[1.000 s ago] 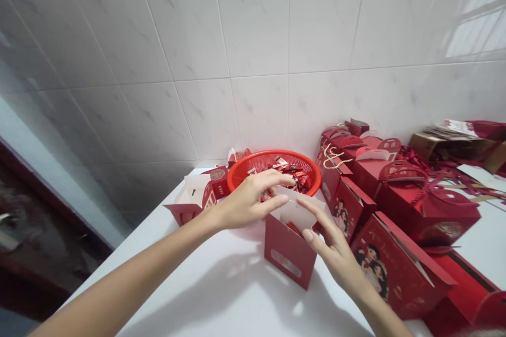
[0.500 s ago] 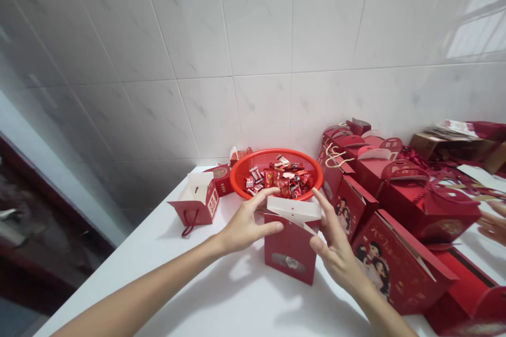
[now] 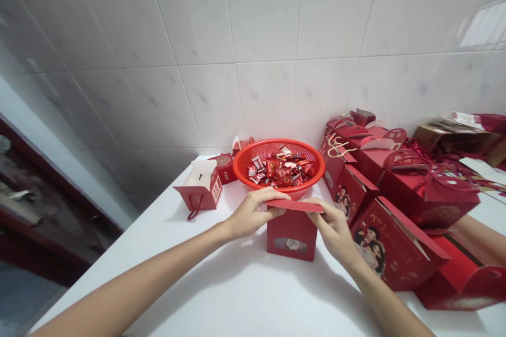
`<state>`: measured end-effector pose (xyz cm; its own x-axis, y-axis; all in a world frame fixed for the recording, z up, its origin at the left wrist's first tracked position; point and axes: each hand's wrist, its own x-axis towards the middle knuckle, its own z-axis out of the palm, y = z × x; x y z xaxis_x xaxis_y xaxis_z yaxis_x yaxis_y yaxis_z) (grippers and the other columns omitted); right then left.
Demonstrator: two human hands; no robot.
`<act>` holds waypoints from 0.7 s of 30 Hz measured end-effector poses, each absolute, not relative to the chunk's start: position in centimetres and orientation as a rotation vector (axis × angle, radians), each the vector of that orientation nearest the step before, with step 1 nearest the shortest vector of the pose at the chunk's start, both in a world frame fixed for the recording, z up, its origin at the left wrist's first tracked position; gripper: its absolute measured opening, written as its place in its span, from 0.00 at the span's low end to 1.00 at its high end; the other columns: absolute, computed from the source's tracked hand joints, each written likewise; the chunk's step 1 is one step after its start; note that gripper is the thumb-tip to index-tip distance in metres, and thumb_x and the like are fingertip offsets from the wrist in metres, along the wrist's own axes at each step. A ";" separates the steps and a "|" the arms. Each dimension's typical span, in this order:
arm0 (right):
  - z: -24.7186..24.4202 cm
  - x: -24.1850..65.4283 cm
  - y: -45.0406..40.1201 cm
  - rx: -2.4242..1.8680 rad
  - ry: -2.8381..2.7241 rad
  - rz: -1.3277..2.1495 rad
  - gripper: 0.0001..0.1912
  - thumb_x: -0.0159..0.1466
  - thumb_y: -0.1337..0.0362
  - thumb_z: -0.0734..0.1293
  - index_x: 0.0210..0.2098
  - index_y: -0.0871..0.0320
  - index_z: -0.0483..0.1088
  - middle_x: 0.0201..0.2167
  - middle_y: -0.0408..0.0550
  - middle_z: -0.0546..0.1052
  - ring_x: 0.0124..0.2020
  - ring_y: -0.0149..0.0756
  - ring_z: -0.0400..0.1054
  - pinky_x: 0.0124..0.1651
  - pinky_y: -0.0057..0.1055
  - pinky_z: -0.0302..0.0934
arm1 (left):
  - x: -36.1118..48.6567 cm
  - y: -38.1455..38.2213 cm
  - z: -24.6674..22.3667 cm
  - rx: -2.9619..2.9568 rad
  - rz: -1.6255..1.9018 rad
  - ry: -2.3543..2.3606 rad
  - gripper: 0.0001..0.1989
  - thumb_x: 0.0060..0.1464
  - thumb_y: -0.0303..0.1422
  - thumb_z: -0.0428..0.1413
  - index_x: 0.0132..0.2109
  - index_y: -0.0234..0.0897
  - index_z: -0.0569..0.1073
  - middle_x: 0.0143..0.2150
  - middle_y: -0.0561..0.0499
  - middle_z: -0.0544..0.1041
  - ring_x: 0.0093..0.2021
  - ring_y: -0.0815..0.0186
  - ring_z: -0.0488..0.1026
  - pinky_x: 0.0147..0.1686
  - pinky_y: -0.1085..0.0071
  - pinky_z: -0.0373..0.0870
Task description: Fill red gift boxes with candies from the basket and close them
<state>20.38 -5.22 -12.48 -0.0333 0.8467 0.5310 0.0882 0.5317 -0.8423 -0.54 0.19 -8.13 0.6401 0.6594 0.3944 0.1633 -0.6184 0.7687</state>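
Observation:
A small red box [image 3: 291, 237] with an oval window on its front stands upright on the white table. Its top flap [image 3: 294, 205] is folded over toward me. My left hand [image 3: 259, 210] pinches the flap's left end between thumb and fingers. At the right end, my right hand [image 3: 326, 218] grips the same flap, its fingers partly behind it. Just behind the box sits an orange-red basket [image 3: 240, 166] with wrapped candies [image 3: 282, 168] in it. The inside of the box is hidden.
An open red-and-white box [image 3: 201, 187] with a cord handle stands left, near a smaller red box [image 3: 225, 167]. Many red gift boxes [image 3: 419, 210] crowd the right side. Another person's arm [image 3: 480, 237] reaches in at the far right. A tiled wall [image 3: 264, 100] rises behind.
The box's top, open before with its white inside showing, now has the flap folded down. Both my hands have closed on it. The other person's arm at the right has moved.

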 end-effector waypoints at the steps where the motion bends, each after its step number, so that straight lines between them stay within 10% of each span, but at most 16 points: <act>1: -12.5 20.4 -5.1 -0.838 -1.493 0.743 0.17 0.69 0.49 0.64 0.41 0.55 0.78 0.36 0.46 0.80 0.36 0.37 0.72 0.40 0.28 0.66 | -0.5 0.1 -8.2 2.145 0.895 0.632 0.10 0.61 0.32 0.58 0.48 0.37 0.79 0.45 0.46 0.80 0.45 0.60 0.76 0.49 0.65 0.71; 14: -13.3 20.5 -5.3 -0.806 -1.463 0.830 0.23 0.69 0.42 0.60 0.47 0.53 0.72 0.41 0.46 0.78 0.40 0.39 0.72 0.43 0.30 0.67 | -0.4 -0.6 -10.4 2.231 1.055 0.641 0.15 0.64 0.32 0.53 0.57 0.38 0.72 0.54 0.46 0.78 0.53 0.58 0.76 0.54 0.63 0.72; 21: -12.9 19.8 -5.5 -0.833 -1.468 0.808 0.12 0.71 0.54 0.63 0.40 0.54 0.72 0.36 0.45 0.77 0.36 0.34 0.70 0.38 0.24 0.66 | -1.0 -0.8 -10.2 2.238 0.979 0.686 0.21 0.61 0.37 0.57 0.60 0.37 0.70 0.57 0.45 0.77 0.54 0.56 0.75 0.56 0.62 0.70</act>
<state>19.82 -5.46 -12.87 -0.0395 0.8652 0.4998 0.0404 0.5012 -0.8644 -0.97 -0.82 -10.19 0.5953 0.6541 0.4668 0.2154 -0.6895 0.6915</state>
